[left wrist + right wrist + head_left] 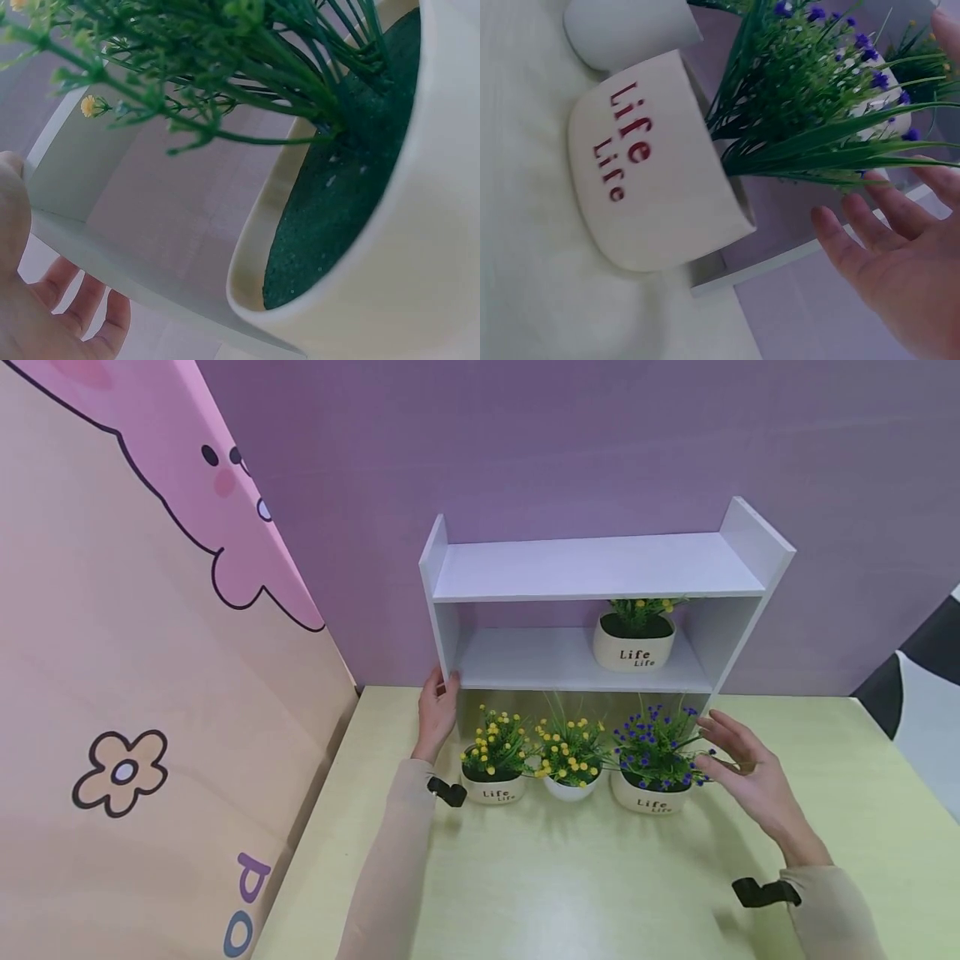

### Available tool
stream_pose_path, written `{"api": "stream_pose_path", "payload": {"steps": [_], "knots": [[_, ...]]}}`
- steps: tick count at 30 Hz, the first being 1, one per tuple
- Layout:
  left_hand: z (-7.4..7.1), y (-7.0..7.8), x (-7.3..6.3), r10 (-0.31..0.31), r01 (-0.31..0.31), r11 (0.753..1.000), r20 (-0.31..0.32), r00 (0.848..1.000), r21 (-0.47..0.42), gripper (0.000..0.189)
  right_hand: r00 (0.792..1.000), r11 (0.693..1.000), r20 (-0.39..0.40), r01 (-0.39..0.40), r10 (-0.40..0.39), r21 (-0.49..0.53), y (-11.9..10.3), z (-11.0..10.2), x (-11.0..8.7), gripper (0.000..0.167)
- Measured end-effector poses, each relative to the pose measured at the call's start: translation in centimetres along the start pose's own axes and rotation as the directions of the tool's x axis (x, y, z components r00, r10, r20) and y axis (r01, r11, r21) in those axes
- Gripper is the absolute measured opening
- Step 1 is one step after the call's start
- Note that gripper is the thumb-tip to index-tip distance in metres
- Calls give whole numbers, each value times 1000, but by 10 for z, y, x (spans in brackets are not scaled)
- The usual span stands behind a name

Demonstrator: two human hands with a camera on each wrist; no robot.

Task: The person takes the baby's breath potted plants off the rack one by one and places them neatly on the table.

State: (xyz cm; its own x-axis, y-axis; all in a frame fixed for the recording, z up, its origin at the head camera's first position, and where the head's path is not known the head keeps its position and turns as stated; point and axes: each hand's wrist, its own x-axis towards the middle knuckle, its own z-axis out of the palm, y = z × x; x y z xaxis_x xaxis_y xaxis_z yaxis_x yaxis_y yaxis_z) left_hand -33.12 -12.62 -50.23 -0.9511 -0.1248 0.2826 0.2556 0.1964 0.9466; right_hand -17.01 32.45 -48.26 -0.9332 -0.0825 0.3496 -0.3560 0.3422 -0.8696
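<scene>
A white two-tier shelf [600,568] stands at the back of the table. My left hand [437,714] holds the lower part of its left side panel, the thumb at the front edge and the fingers [90,300] on the outer side. At the right, my right hand [750,772] is spread beside a pot of purple-blue flowers [651,800], near the shelf's right side; its fingers [840,240] are loosely bent and grip nothing. Whether they touch the leaves or the panel, I cannot tell. One yellow-flowered pot [634,652] sits on the middle board, toward the right.
Two more yellow-flowered pots, an oval one [495,792] and a small round white one [572,791], stand in a row left of the purple-blue one, in front of the shelf's bottom. A patterned partition [187,693] borders the table [555,893] on the left; a purple wall [570,443] rises behind.
</scene>
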Motion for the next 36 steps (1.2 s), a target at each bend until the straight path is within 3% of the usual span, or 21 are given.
{"api": "stream_pose_path", "payload": {"steps": [6,14,23,36], "knots": [[-1,1,-1,-1,1,1000,-1,1000,10,52,1000,998,-7,-19,18,-53,-9,-3,5,74],[0,1,-2,-22,22,1000,-1,1000,7,52,1000,999,7,3,-3,50,-17,-7,10,74],[0,0,-1,-12,12,1000,-7,1000,8,53,1000,999,-21,8,-9,-45,-28,-10,18,73],[1,-1,0,1,-1,1000,-9,1000,4,52,1000,993,22,4,-2,-119,-43,-14,25,77]]}}
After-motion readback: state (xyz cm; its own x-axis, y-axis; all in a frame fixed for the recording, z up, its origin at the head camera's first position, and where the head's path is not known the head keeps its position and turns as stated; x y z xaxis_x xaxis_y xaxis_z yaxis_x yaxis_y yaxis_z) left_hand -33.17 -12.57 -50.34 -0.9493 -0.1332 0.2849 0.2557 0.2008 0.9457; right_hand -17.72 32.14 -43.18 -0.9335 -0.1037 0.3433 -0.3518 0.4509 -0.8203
